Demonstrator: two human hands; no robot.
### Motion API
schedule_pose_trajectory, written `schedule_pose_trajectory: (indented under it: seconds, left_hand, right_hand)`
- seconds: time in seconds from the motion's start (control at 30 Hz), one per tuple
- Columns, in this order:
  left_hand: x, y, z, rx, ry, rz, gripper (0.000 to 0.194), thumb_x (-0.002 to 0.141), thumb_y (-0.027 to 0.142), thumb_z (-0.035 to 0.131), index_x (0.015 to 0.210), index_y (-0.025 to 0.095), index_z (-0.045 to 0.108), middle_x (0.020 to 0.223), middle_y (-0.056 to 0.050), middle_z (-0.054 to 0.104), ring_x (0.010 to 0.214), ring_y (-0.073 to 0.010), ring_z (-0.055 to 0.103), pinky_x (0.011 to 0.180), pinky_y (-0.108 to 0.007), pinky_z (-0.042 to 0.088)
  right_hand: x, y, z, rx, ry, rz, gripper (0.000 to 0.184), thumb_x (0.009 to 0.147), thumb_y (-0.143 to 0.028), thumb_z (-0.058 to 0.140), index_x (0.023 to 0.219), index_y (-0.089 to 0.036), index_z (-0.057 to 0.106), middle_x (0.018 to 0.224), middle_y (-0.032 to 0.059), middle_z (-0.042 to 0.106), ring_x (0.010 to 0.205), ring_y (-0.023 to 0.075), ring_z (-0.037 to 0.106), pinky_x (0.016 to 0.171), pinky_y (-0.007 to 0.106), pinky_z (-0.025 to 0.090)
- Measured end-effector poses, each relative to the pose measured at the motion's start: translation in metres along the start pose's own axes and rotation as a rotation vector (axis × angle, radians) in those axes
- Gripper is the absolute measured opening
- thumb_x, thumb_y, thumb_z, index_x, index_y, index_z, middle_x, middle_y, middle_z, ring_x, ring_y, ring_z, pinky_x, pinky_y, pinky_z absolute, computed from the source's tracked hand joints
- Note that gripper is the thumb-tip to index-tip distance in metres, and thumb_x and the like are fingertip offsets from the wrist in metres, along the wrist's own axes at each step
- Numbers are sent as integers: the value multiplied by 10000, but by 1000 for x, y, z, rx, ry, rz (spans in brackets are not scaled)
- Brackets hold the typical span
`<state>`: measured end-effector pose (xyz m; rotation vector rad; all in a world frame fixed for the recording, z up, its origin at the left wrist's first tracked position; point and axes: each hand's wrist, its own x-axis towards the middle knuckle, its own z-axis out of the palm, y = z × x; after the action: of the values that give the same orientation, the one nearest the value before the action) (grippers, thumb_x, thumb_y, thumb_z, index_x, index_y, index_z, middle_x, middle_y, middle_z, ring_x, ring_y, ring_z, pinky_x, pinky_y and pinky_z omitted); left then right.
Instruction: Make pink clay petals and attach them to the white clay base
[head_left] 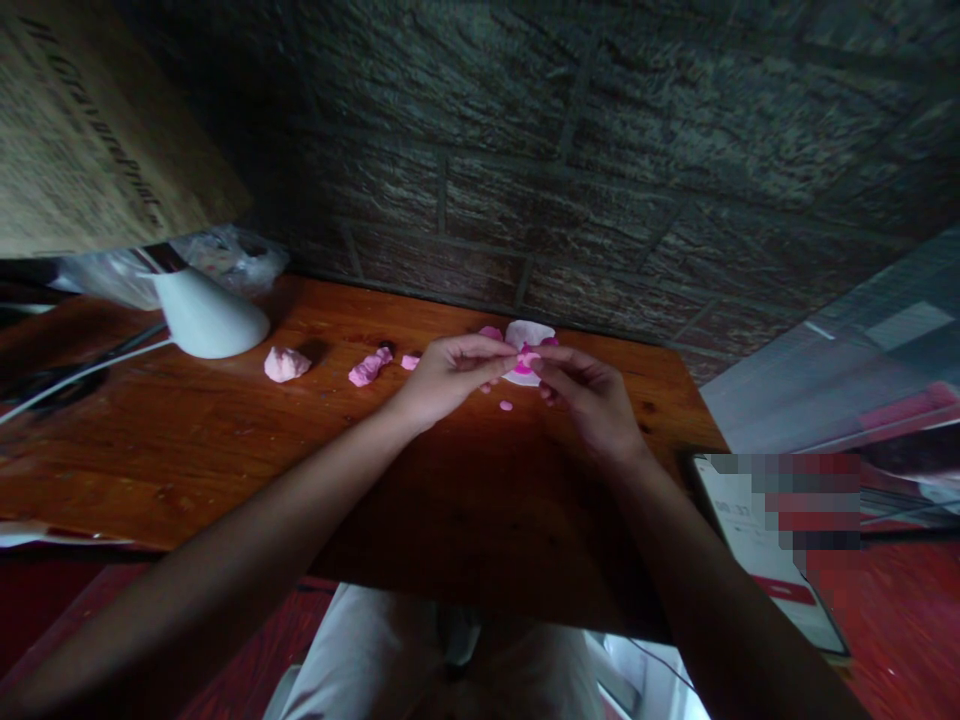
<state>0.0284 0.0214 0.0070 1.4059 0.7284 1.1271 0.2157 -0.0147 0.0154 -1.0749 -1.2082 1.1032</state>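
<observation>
Over the far part of a wooden table (225,450), my left hand (450,375) and my right hand (581,395) meet fingertip to fingertip. Both pinch a small bright pink clay piece (527,360) between them. Just behind the fingers lies a pale pink flat disc (529,333). A tiny pink bit (505,405) rests on the wood below the hands. To the left lie a pink clay roll (369,368), a small pink scrap (409,362) and a pale pink lump (285,364).
A white lamp base (206,318) with a cable stands at the back left, with crumpled plastic (225,255) behind it. A dark brick-pattern wall (600,170) backs the table. A phone or tablet (772,540) lies at the table's right edge.
</observation>
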Motion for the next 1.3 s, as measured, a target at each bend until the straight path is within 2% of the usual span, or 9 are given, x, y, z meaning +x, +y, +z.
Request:
schedule_pose_trajectory:
  seconds: [0.13, 0.33, 0.53, 0.77, 1.17, 1.3]
  left_hand:
    - [0, -3, 0, 36, -13, 43, 292, 733, 394, 879, 916, 172, 827, 886, -53, 789, 731, -136, 646, 719, -280, 513]
    - [0, -2, 2, 23, -42, 53, 292, 711, 404, 898, 878, 176, 823, 929, -58, 809, 899, -194, 726, 913, -348, 553]
    - [1, -4, 2, 6, -19, 67, 300, 696, 381, 910, 879, 166, 808, 940, -58, 802, 907, -188, 729, 948, -362, 551]
    - [0, -3, 1, -3, -43, 18, 368, 690, 377, 914, 973, 163, 818, 1055, -90, 810, 1010, -228, 737, 1014, -414, 541]
    - [1, -6, -1, 22, -87, 5, 302, 724, 388, 887, 928, 175, 825, 962, -70, 805, 892, -188, 712, 900, -356, 546]
    - [1, -4, -2, 22, -76, -16, 307, 721, 410, 885, 918, 181, 830, 912, -56, 784, 801, -159, 674, 761, -296, 520]
  right_hand:
    - [0, 2, -1, -31, -4, -9, 321, 691, -443, 881, 928, -236, 819, 795, 3, 757, 594, 98, 568, 581, 258, 489]
    - [0, 1, -2, -76, 2, 11, 353, 679, -483, 878, 899, -213, 815, 768, 11, 749, 600, 110, 566, 584, 268, 490]
    - [-1, -3, -1, -56, -25, 6, 304, 684, -469, 874, 862, -228, 820, 728, -1, 728, 579, 101, 548, 573, 265, 483]
    - [0, -2, -2, -68, -27, 14, 316, 674, -473, 882, 869, -230, 830, 749, 5, 743, 586, 102, 545, 578, 266, 483]
    - [0, 0, -4, -90, -44, 10, 306, 695, -481, 868, 889, -245, 840, 765, 8, 763, 588, 107, 568, 571, 269, 494]
    - [0, -3, -7, -70, -122, -17, 314, 709, -437, 875, 964, -258, 834, 904, 20, 803, 672, 125, 632, 599, 261, 514]
